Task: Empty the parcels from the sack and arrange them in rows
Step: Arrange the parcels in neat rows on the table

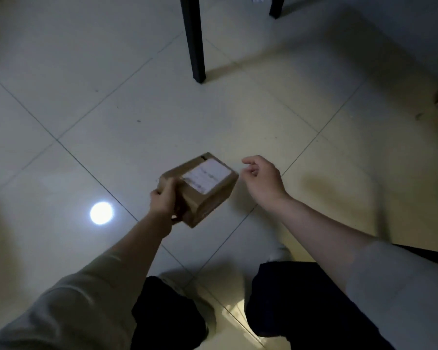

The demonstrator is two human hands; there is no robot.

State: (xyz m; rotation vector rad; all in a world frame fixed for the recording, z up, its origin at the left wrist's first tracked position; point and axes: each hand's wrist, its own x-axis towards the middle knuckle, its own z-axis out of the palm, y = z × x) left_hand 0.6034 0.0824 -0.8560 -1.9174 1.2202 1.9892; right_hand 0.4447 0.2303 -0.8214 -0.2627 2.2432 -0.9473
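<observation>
Pale square floor tiles with thin dark grout lines fill the frame. Two black furniture legs stand at the upper centre. A round bright light reflection gleams at lower left.

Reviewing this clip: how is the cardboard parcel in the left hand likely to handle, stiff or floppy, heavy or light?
The cardboard parcel probably handles stiffly: its edges and corners look crisp. It seems fairly light for its size, since the left hand alone grips it by one end, tilted, while the right hand hangs apart from it. Flat faces suggest it won't roll.
</observation>
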